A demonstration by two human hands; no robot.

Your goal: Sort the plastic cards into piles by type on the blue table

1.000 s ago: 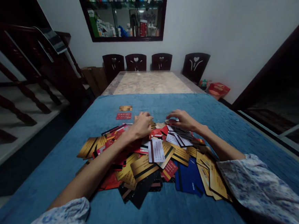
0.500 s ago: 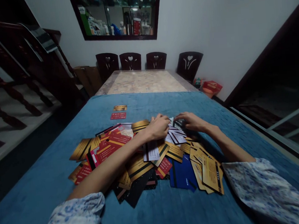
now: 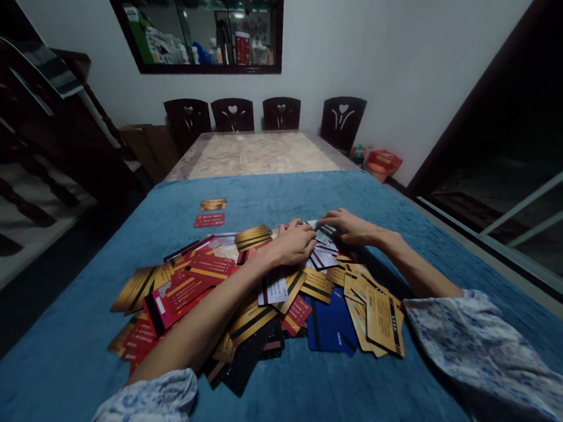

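A loose heap of plastic cards lies on the blue cloth (image 3: 286, 393). At its far side my left hand (image 3: 294, 242) rests palm down on the heap, fingers apart and bent, close to some white striped cards (image 3: 323, 257). My right hand (image 3: 350, 228) reaches in from the right, its fingers stretched out onto a greyish card (image 3: 325, 232); its thumb is largely hidden. Under my left forearm and beside it are red cards (image 3: 212, 266) and gold cards (image 3: 255, 318). Nearer me lie a blue card (image 3: 330, 327), black cards (image 3: 248, 363) and a fan of yellow cards (image 3: 381, 313).
Beyond the heap, a gold card (image 3: 213, 204) and a red card (image 3: 209, 220) lie apart on the cloth. The table's bare marbled top (image 3: 262, 153) shows farther back. Several dark chairs (image 3: 282, 113) stand behind it, and a stair railing (image 3: 10, 174) is at the left.
The view has turned slightly right, so everything sits farther left. My right hand has shifted slightly closer to my left, its fingers still on the greyish card. The heap looks nearly the same.
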